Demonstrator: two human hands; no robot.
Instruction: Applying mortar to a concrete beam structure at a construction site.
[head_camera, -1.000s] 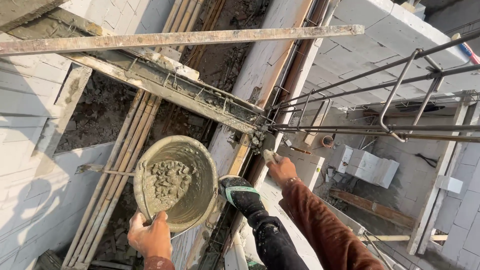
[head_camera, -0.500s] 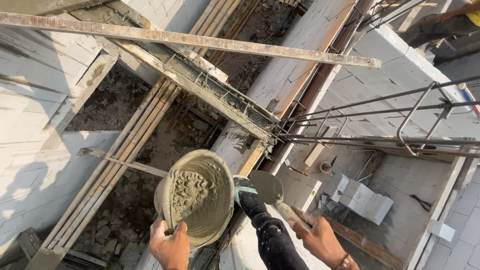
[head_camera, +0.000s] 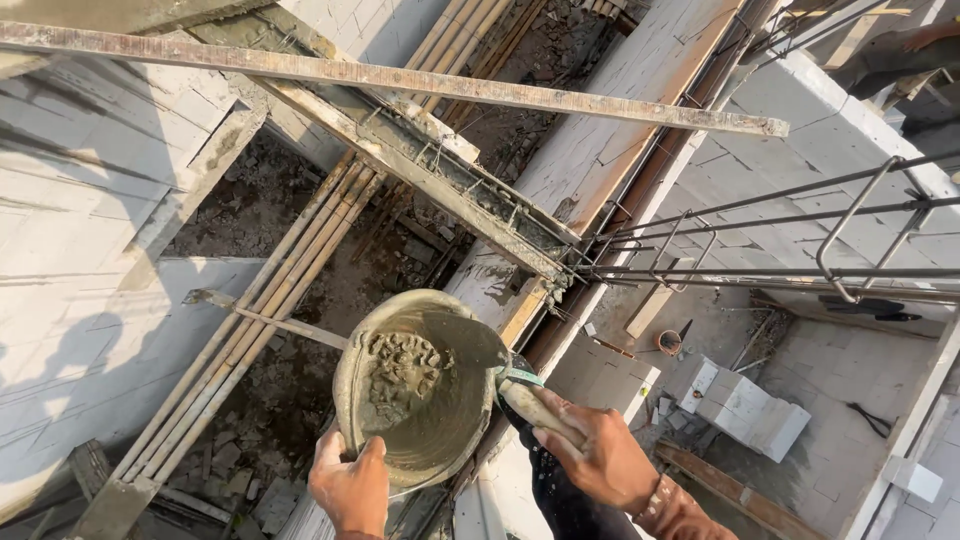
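A round, mortar-smeared bucket (head_camera: 415, 385) with a lump of wet mortar at its bottom is held out over the wall top. My left hand (head_camera: 350, 485) grips its near rim from below. My right hand (head_camera: 600, 460) is closed on the handle of a trowel (head_camera: 470, 345), whose flat blade lies inside the bucket against the right side. My dark trouser leg and shoe show just under the right hand.
White block walls (head_camera: 90, 260) stand left and right (head_camera: 800, 130). A concrete-filled beam form with rebar (head_camera: 450, 190) runs diagonally, and a long wooden plank (head_camera: 400, 80) crosses above. Steel rebar cage (head_camera: 800, 260) juts right. Rubble and stacked blocks (head_camera: 750, 410) lie far below.
My right hand came back from the rebar end and brought the trowel into the bucket. The bucket rose and shifted right, closer to the wall top.
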